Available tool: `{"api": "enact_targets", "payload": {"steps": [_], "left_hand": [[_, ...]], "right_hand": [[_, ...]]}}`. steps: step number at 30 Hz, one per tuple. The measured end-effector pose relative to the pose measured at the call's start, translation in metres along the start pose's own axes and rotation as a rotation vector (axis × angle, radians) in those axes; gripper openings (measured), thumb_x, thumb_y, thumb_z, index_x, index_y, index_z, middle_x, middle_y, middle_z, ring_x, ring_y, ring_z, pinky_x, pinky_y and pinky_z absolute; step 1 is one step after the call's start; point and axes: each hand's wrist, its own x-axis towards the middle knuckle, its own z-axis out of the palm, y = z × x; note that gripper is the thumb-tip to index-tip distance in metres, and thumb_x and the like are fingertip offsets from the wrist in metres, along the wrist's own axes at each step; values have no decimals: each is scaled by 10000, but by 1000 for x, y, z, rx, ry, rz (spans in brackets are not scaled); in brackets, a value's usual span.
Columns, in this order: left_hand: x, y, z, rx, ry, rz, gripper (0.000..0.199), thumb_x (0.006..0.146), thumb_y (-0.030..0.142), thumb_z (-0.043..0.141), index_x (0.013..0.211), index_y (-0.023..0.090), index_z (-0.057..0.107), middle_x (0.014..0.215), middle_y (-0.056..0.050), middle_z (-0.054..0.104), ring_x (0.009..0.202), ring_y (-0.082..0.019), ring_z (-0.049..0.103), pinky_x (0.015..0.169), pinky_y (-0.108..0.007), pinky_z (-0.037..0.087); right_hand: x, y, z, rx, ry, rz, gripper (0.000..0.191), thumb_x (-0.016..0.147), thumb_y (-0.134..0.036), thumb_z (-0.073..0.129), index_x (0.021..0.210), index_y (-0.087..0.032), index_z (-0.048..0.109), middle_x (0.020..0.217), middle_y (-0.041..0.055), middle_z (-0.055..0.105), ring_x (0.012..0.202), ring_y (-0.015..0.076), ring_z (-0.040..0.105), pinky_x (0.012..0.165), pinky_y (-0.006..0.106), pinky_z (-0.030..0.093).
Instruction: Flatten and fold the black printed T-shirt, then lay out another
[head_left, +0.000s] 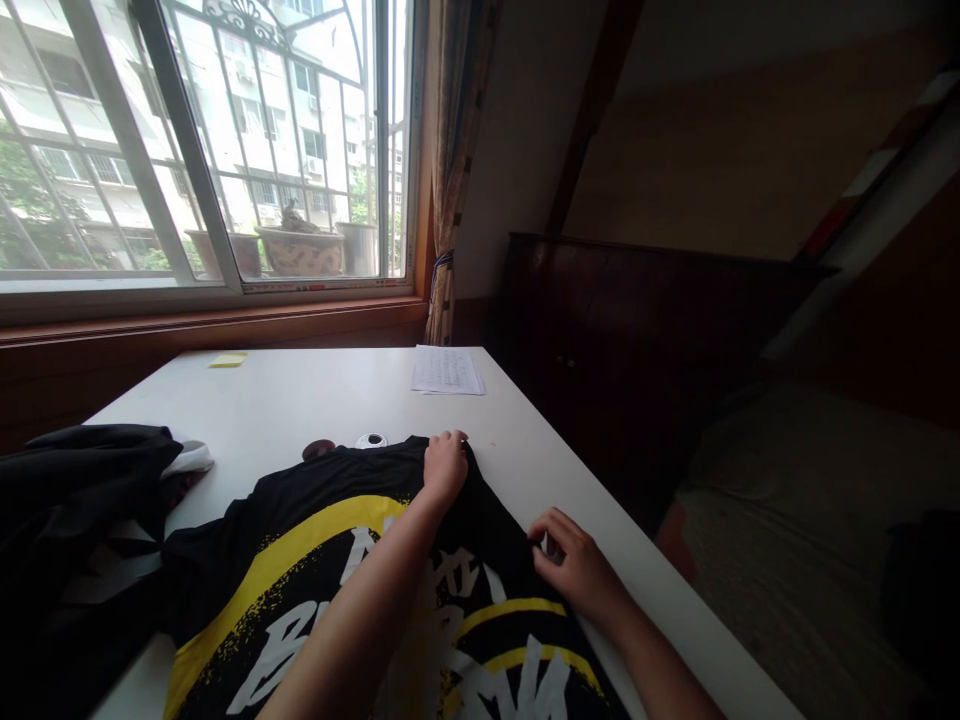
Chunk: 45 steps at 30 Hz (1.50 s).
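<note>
A black shirt (300,545) with yellow arcs and white lettering lies spread over the white table. My left hand (446,466) is closed on the shirt's far edge, near its upper right corner, and my forearm crosses the print. Nearer to me on the right, my right hand (564,555) pinches the shirt's right edge, thumb and fingers together. The shirt's lower part runs out of the bottom of the view.
Dark clothing (82,520) is heaped on the table's left. Papers (448,371), a yellow note (228,360), a brown disc (319,449) and a white roll (371,441) lie on the table (322,390). A barred window stands beyond.
</note>
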Motion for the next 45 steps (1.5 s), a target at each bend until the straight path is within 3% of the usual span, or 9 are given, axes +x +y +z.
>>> {"api": "enact_targets", "payload": {"steps": [6, 11, 14, 18, 22, 27, 32, 38, 45], "left_hand": [[-9, 4, -16, 61, 27, 218, 368, 946, 124, 501, 1275, 239, 620, 1240, -136, 588, 1132, -318, 528, 921, -471, 494], [-8, -6, -33, 56, -138, 558, 260, 961, 175, 529, 1089, 274, 733, 1206, -71, 669, 1169, -271, 560, 985, -414, 493], [-8, -15, -35, 55, -225, 656, 276, 972, 195, 535, 1169, 268, 713, 1248, -46, 698, 1186, -223, 608, 1052, -360, 469], [-13, -26, -30, 66, -248, 628, 467, 1008, 297, 510, 1468, 217, 485, 1481, -101, 566, 1374, -248, 512, 1155, -425, 380], [-19, -29, -27, 65, -246, 605, 606, 1018, 357, 493, 1575, 234, 287, 1559, -113, 469, 1447, -256, 425, 1188, -479, 319], [-23, -25, -36, 53, -215, 647, 471, 983, 247, 528, 1452, 257, 485, 1556, -108, 471, 1419, -270, 448, 1170, -489, 343], [-24, -21, -51, 28, -236, 742, 338, 907, 108, 546, 1164, 258, 708, 1240, -64, 681, 1176, -241, 610, 1095, -401, 444], [-26, -28, -60, -18, -268, 758, 412, 878, 89, 556, 1222, 270, 690, 1240, -37, 681, 1102, -218, 643, 1005, -340, 519], [-33, -44, -67, -45, -243, 670, 431, 904, 144, 596, 1321, 252, 616, 1337, -65, 616, 1196, -224, 597, 1067, -352, 477]], "right_hand": [[-1, -4, -4, 42, -78, 20, 238, 812, -53, 516, 919, -236, 624, 939, 16, 587, 731, 154, 572, 677, 292, 502], [-2, -7, -4, 67, -76, -24, 291, 815, -54, 516, 955, -247, 682, 960, 32, 583, 853, 182, 605, 729, 302, 523], [-2, -5, -3, 76, -79, -29, 295, 814, -65, 527, 970, -248, 697, 960, 34, 585, 859, 185, 611, 764, 315, 535], [-3, -7, -4, 105, -116, -25, 293, 826, -76, 529, 996, -252, 690, 974, 34, 592, 835, 178, 613, 744, 310, 537], [-4, -12, -5, 112, -140, -26, 342, 838, -95, 553, 1114, -266, 660, 906, 18, 604, 797, 178, 605, 711, 307, 527], [-3, -13, -3, 58, -91, -43, 281, 845, -128, 586, 1082, -264, 652, 937, 30, 599, 838, 194, 602, 737, 326, 543], [-2, -14, -3, -30, -40, -100, 244, 834, -106, 607, 1009, -265, 666, 1057, 57, 590, 1008, 235, 583, 871, 386, 542], [-1, -20, -1, -165, -92, -211, 303, 871, -172, 677, 1139, -311, 704, 1160, 59, 624, 1038, 255, 570, 908, 456, 514], [1, -34, 3, -160, -79, -243, 165, 893, -95, 607, 924, -246, 664, 999, 46, 652, 970, 230, 577, 861, 407, 500]]}}
